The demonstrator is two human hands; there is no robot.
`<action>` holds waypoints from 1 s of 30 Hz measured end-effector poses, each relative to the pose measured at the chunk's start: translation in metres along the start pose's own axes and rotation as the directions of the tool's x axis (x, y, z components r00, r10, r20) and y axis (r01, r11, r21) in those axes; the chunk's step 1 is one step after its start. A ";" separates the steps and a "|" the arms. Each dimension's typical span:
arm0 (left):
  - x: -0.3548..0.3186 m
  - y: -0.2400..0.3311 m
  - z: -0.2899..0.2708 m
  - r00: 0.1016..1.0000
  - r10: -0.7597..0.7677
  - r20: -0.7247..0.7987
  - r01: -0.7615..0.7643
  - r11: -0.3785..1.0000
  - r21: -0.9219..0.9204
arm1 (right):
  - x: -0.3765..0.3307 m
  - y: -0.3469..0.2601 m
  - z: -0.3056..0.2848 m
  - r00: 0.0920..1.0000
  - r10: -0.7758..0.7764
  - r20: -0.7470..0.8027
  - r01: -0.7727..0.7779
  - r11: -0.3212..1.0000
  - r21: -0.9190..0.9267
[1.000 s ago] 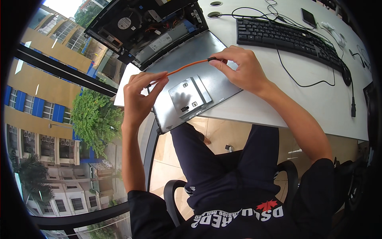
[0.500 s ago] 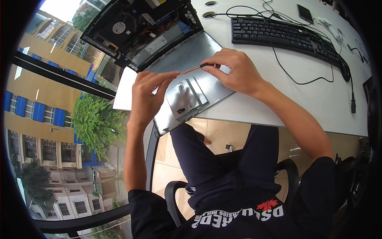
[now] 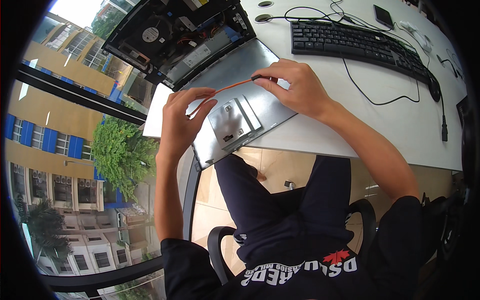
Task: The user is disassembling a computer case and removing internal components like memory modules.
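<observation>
A thin orange cable with black ends stretches between my hands above a silver metal side panel. My right hand pinches the cable's black connector between thumb and fingers. Within the curled fingers of my left hand, the other length of cable bends back toward the palm; thumb and index tips stand a little apart around it. Beyond the panel is an opened black desktop computer case, with a fan and wiring inside.
A black keyboard with a mouse beside it sits on the white desk. Loose black cables and a phone lie toward the back. A window is at the left; the desk's front edge runs above my lap.
My left hand has shifted slightly left, its thumb and index tips parting. More of the orange cable now shows, bending back into that hand. My right hand stays nearly still.
</observation>
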State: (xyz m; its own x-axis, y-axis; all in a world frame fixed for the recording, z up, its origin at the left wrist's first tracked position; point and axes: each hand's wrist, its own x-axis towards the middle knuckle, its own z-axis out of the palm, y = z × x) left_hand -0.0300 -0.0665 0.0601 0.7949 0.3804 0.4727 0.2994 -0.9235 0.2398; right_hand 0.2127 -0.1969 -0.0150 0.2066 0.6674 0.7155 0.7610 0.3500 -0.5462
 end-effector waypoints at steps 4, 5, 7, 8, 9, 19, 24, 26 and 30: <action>-0.004 -0.007 -0.006 1.000 -0.028 0.002 0.028 1.000 0.015 | 0.001 0.001 0.000 0.999 0.030 -0.023 -0.029 0.999 0.030; -0.006 -0.010 -0.008 1.000 -0.029 0.002 0.029 0.999 0.016 | 0.001 0.001 0.001 0.999 0.036 -0.016 -0.035 0.999 0.036; -0.008 -0.013 -0.009 0.999 0.002 0.054 0.002 0.997 -0.078 | 0.001 0.000 0.002 0.999 0.043 -0.008 -0.042 0.998 0.041; -0.009 -0.012 -0.009 0.998 0.002 0.055 0.003 0.997 -0.079 | 0.001 0.001 0.002 0.999 0.036 -0.009 -0.036 0.999 0.023; -0.011 -0.011 -0.010 0.998 0.006 0.055 -0.004 0.999 -0.043 | 0.000 0.001 0.002 0.999 0.030 -0.011 -0.030 1.000 0.005; -0.019 -0.018 -0.014 0.997 -0.069 0.043 0.071 0.996 -0.047 | 0.003 0.008 0.000 0.995 0.091 -0.036 -0.092 0.995 -0.026; -0.017 -0.017 -0.015 0.996 -0.086 0.022 0.086 0.996 -0.034 | 0.002 0.009 0.000 0.996 0.082 -0.028 -0.083 0.996 -0.020; -0.018 -0.019 -0.014 0.997 -0.083 0.005 0.083 0.995 -0.058 | 0.003 0.009 0.001 0.997 0.073 -0.033 -0.073 0.997 0.001; -0.019 -0.013 -0.011 0.996 -0.084 -0.011 0.083 0.992 -0.096 | 0.003 0.010 0.000 0.998 0.061 -0.027 -0.060 0.998 0.031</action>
State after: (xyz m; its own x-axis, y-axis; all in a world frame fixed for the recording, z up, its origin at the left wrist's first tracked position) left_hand -0.0551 -0.0609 0.0577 0.7609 0.4572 0.4605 0.3120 -0.8800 0.3582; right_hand 0.2207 -0.1912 -0.0182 0.2691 0.6692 0.6926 0.7280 0.3295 -0.6012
